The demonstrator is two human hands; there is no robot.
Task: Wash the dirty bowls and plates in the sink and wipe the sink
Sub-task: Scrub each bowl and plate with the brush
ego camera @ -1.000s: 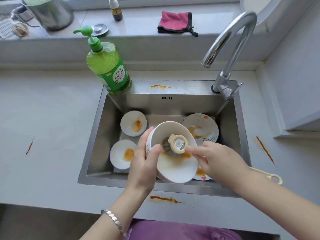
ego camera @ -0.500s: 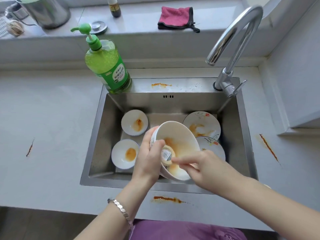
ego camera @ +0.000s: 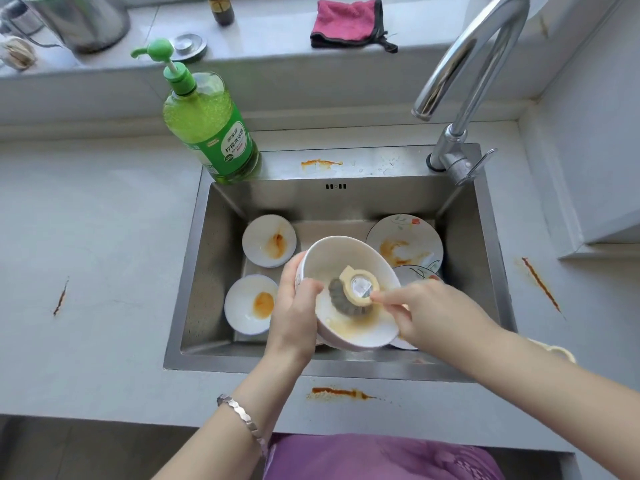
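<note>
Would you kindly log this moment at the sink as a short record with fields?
left hand: grips the rim of the bowl, which is tilted over the sink
right hand: holds the brush, head inside the bowl
bowl: orange smears low on the inside
in sink: two stained small bowls on the left, stained plates on the right
faucet: no water seen
soap bottle: back left corner of the sink rim
cloth: pink, on the ledge behind
counter: orange streaks
</note>
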